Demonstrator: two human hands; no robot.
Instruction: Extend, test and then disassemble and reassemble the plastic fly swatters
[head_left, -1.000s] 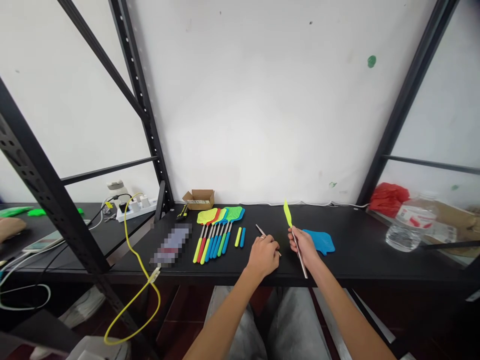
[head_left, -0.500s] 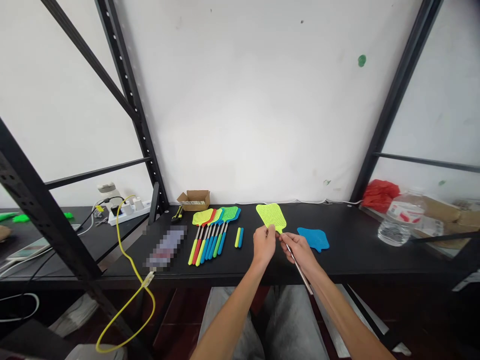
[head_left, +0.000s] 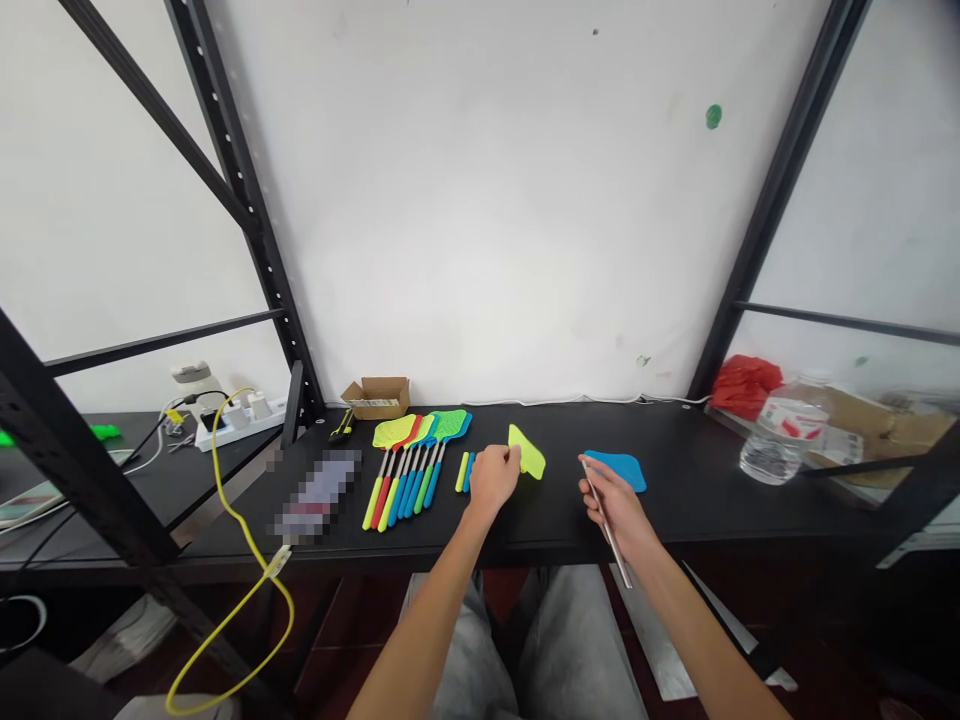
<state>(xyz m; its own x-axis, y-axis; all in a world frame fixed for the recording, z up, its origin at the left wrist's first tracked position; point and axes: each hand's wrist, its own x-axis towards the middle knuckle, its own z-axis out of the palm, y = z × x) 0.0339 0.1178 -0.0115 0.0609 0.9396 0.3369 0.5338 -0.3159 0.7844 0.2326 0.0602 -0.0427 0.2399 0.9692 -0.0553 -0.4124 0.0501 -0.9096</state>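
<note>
My left hand (head_left: 495, 477) is closed on the edge of a yellow-green fly swatter head (head_left: 528, 455), which is tilted and turned away. A thin metal rod (head_left: 611, 535) is pinched in my right hand (head_left: 619, 507), slanting down toward the front edge. Rod and yellow-green head are apart. Just behind my right hand a blue fly swatter head (head_left: 621, 468) lies on the black table (head_left: 555, 520). Beside my left hand are a yellow-green handle grip (head_left: 463, 473) and a blue handle grip (head_left: 470, 470), the blue one partly hidden.
Several fly swatters (head_left: 412, 475) with coloured grips lie in a row at the left. Behind them stands a small cardboard box (head_left: 377, 398). A blurred-out flat object (head_left: 319, 495) has a yellow cable (head_left: 225, 480) by it. At right are a water bottle (head_left: 780, 435) and a red bag (head_left: 745, 388).
My hands have moved apart: the left went left with the yellow-green head, now tilted, and the right went right with the rod. The rod has separated from the head.
</note>
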